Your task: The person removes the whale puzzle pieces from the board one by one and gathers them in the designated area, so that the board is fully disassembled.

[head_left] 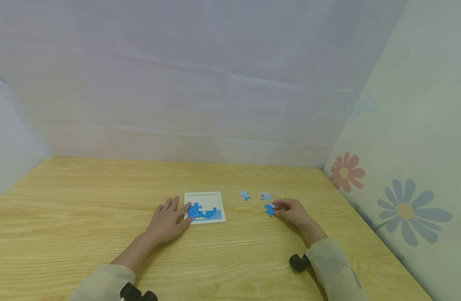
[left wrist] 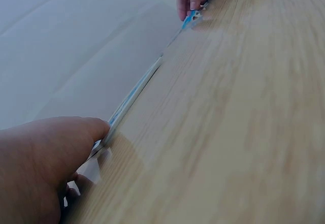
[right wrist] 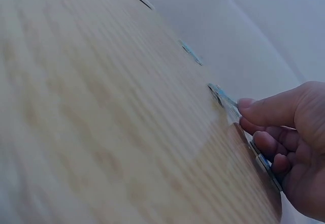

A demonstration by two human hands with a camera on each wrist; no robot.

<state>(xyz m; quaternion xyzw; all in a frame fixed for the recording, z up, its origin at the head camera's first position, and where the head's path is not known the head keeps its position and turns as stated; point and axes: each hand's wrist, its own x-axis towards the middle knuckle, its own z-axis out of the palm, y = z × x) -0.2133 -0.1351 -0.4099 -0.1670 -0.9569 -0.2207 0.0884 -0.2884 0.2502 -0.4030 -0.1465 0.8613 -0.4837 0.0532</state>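
A square white puzzle tray [head_left: 223,215] lies on the table, with blue puzzle pieces [head_left: 207,214] joined in its lower part. My left hand [head_left: 168,221] rests at the tray's left side, fingers spread, with the index finger and thumb touching its edge. In the left wrist view the thumb of that left hand [left wrist: 56,148] lies on the rim of the tray [left wrist: 133,94]. To the right of the tray, my right hand [head_left: 294,212] pinches a blue puzzle piece [head_left: 269,210] between thumb and fingers. The right wrist view shows this piece [right wrist: 223,98] edge-on, tilted near the tabletop.
Loose puzzle pieces lie beyond the right hand: a pale blue one [head_left: 245,195], one with a pink spot [head_left: 266,196] and one with yellow [head_left: 281,196]. A pale back wall [head_left: 185,104] and a flower-printed side wall [head_left: 403,167] border the wooden table [head_left: 102,188].
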